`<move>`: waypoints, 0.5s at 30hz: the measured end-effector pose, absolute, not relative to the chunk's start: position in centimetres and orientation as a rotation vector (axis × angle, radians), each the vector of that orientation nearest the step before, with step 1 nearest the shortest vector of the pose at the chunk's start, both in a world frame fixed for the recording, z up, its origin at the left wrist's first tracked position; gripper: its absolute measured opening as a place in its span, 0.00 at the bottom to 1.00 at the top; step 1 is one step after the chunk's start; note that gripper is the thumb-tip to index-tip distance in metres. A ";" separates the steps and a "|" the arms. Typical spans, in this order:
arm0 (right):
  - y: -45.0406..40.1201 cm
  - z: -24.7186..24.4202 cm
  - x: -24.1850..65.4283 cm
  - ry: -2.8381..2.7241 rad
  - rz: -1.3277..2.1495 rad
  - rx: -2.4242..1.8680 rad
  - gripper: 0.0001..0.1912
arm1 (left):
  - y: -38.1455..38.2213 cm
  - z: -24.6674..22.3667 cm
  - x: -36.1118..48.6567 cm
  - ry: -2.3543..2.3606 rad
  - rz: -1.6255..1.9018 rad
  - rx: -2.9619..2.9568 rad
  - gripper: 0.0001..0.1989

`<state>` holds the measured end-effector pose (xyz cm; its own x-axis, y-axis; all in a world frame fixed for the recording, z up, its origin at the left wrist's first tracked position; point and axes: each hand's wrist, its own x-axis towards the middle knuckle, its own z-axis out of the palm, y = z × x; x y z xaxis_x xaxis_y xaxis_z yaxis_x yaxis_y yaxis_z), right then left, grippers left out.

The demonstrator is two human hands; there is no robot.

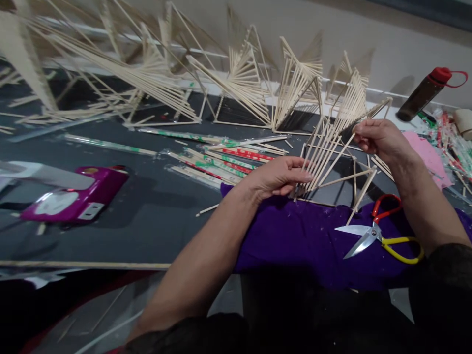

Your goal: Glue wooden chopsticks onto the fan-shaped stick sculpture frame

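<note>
A fan of thin wooden sticks spreads between my two hands, part of a stick structure standing on the table. My left hand is closed at the fan's lower end, thumb and fingers pinching the sticks there. With its fingertips, my right hand pinches the upper end of one wooden stick, which slants down toward my left hand. Scissors with one red and one yellow handle lie with spread blades on a purple cloth below the hands.
More stick structures line the wall side of the table. Wrapped chopsticks lie left of my left hand. A purple device with a power socket is farther left. At the right stand a dark bottle with red cap and pink paper.
</note>
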<state>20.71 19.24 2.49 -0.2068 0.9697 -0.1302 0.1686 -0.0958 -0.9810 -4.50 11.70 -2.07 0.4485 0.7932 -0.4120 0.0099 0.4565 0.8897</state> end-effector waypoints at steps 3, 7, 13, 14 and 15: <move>19.3 1.8 20.4 -1.450 1.395 -1.305 0.08 | 11.5 -2.5 -4.5 0.954 0.619 0.929 0.23; 19.3 1.1 20.3 -1.460 1.402 -1.313 0.09 | 11.2 -2.9 -4.4 0.870 0.605 0.890 0.25; 19.2 0.9 19.8 -1.409 1.425 -1.347 0.11 | 11.2 -3.2 -4.2 0.862 0.587 0.882 0.24; 19.2 0.9 19.7 -1.400 1.434 -1.347 0.10 | 11.2 -3.1 -4.2 0.864 0.584 0.875 0.24; 19.1 0.9 19.6 -1.395 1.442 -1.348 0.10 | 11.2 -3.1 -4.1 0.866 0.582 0.867 0.24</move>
<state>19.56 19.13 0.88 -0.2051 0.9583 -0.1992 0.1671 -0.1662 -0.9718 -4.14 11.18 -3.12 0.5341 0.7406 -0.4077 -0.0984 0.5334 0.8401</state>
